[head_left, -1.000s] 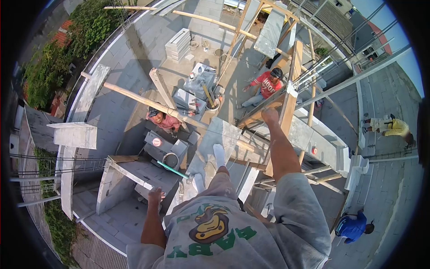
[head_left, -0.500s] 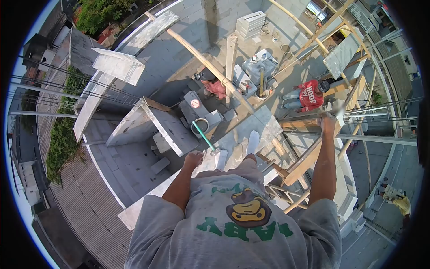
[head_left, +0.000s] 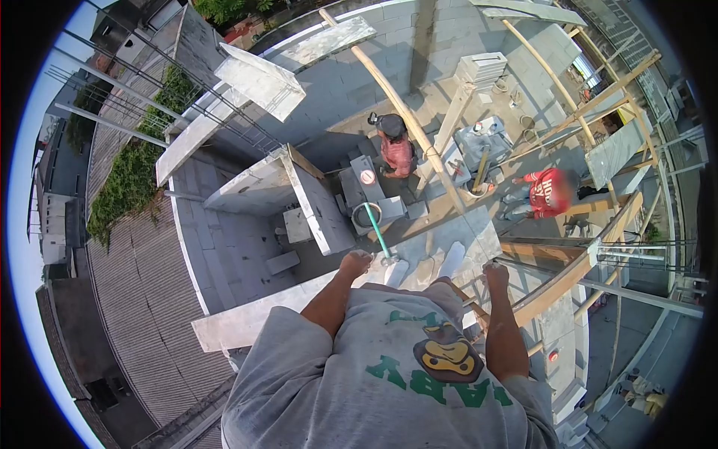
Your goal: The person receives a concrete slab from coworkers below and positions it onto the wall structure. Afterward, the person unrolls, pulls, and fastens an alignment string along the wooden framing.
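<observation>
My left hand [head_left: 357, 263] is in front of my body with its fingers curled in; anything inside it is hidden. Just beyond it, a green pole-like tool [head_left: 376, 228] slants from a round dark bucket [head_left: 366, 216] down to the ledge, apart from my fingers. My right hand [head_left: 495, 275] is raised at the other side, past my feet, with its fingers bent closed. Whatever it may hold is too small to see. My white-covered feet [head_left: 451, 260] stand on a grey concrete ledge [head_left: 479, 228] between my hands.
Below, a person in a red shirt [head_left: 550, 191] and a person with a dark cap [head_left: 396, 153] stand among blocks. A bamboo pole [head_left: 389, 93] crosses ahead. A wooden beam [head_left: 553, 290] lies on the right; a block wall panel [head_left: 320, 213] stands left.
My right hand has come down and inward from far right, away from a pale blurred patch. The view has turned, shifting the scene rightward. The person with the dark cap is more upright.
</observation>
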Demonstrator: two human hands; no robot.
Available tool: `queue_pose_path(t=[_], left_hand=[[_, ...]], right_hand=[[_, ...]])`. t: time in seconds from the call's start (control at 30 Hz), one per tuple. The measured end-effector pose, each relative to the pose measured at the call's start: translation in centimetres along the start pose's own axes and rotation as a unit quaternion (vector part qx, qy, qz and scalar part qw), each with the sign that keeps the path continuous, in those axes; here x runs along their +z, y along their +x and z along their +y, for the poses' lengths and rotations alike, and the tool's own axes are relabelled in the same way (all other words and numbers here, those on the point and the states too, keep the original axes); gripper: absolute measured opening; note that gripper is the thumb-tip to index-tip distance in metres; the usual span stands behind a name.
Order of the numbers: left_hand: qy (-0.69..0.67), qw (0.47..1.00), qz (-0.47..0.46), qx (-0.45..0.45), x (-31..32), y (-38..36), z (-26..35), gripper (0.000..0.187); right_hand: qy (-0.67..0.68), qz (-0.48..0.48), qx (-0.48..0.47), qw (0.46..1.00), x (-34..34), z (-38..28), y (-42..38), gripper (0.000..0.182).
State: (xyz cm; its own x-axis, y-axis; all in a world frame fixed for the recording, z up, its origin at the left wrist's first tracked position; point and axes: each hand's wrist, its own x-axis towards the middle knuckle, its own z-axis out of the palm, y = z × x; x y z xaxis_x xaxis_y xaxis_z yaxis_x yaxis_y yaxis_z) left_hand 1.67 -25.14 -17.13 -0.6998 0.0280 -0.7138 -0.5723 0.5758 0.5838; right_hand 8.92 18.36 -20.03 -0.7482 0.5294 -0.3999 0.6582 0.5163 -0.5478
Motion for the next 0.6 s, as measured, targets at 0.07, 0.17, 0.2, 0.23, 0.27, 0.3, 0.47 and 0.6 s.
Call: queue_pose_path(t=[0.07, 0.17, 0.2, 0.23, 0.27, 0.3, 0.47, 0.6], left_hand=[[-0.003, 1.0, -0.001, 0.014, 0.1, 0.6, -0.8, 0.028], [-0.021, 1.0, -0.004, 0.019, 0.4, 1.7, -2.0, 0.028], [-0.029, 0.999, -0.006, 0.018, 0.5, 1.9, -2.3, 0.028], [-0.024, 1.0, -0.006, 0.017, 0.2, 1.0, -1.3, 0.03], [-0.018, 1.0, -0.019, 0.006, 0.7, 1.3, -1.5, 0.03], [-0.014, 1.0, -0.026, -0.003, 1.0, 1.9, -1.9, 0.03], [-0.036, 0.999, -0.012, 0.004, -0.2, 2.5, -1.0, 0.03], [-0.116, 0.993, -0.024, 0.016, -3.3, 4.4, 2.3, 0.023]], right_hand=[[-0.057, 0.055, -0.031, 0.996, 0.5, 4.2, 2.3, 0.021], [0.109, 0.015, 0.063, 0.992, -1.8, 3.1, 1.4, 0.021], [0.155, -0.001, 0.088, 0.984, -3.1, 0.3, -0.1, 0.021], [0.125, 0.015, 0.091, 0.988, -3.6, -1.1, -0.8, 0.022], [0.112, 0.018, 0.09, 0.989, -4.0, -0.2, -1.2, 0.022], [0.101, 0.018, 0.083, 0.991, -3.7, 0.1, -1.0, 0.023], [0.134, -0.009, 0.066, 0.989, -0.4, 1.6, 0.9, 0.017], [0.196, -0.021, 0.116, 0.973, -1.4, -3.1, -2.2, 0.02]])
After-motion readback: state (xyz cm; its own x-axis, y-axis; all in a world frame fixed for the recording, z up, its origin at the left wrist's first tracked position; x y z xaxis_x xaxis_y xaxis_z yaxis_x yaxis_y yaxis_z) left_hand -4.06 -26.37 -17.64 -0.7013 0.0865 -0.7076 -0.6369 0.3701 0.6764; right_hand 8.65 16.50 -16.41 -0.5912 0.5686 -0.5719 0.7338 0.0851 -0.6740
